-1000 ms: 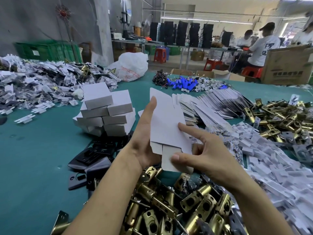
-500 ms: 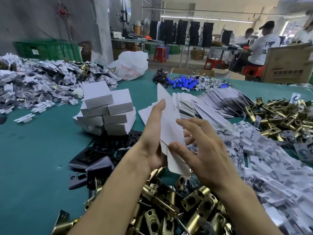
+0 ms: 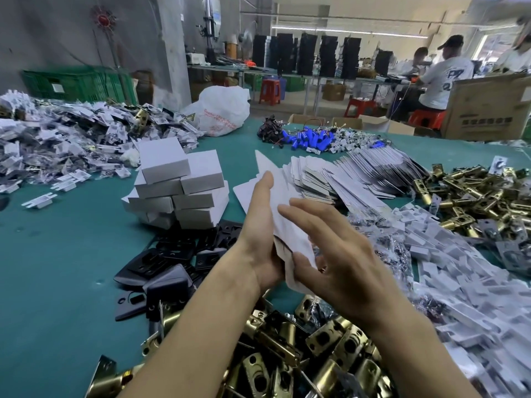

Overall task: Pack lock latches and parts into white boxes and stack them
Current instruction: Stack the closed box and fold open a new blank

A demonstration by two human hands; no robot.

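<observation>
**Desk:** What are the hands doing?

**Me:** From my feed, the left hand (image 3: 263, 234) lies flat along one face of a flat white box blank (image 3: 287, 237), fingers straight and pointing away from me. Its thumb is hidden behind the card. The right hand (image 3: 336, 262) faces it from the other side with fingers spread and straight, and its thumb lies against the blank's lower edge. Neither hand curls round anything, and the card sits pressed between them.

**Desk:** Where is that blank, exactly?

**Me:** It is held up on edge above the green table (image 3: 57, 254), with one pointed flap sticking up past the left fingertips. It is over the near heap of brass latches (image 3: 316, 354) (the right hand is a bit blurred, so I can't read finer contact).

**Desk:** And the finished ones?

**Me:** The stack of closed white boxes (image 3: 178, 185) stands left of the hands, several layers high and a little skewed. Black strike plates (image 3: 172, 259) lie at its foot. Beyond the hands, a fanned row of flat blanks (image 3: 344, 179) runs to the right. White plastic parts (image 3: 459, 268) spill down the right side, with more brass latches (image 3: 474, 193) behind them.
</observation>
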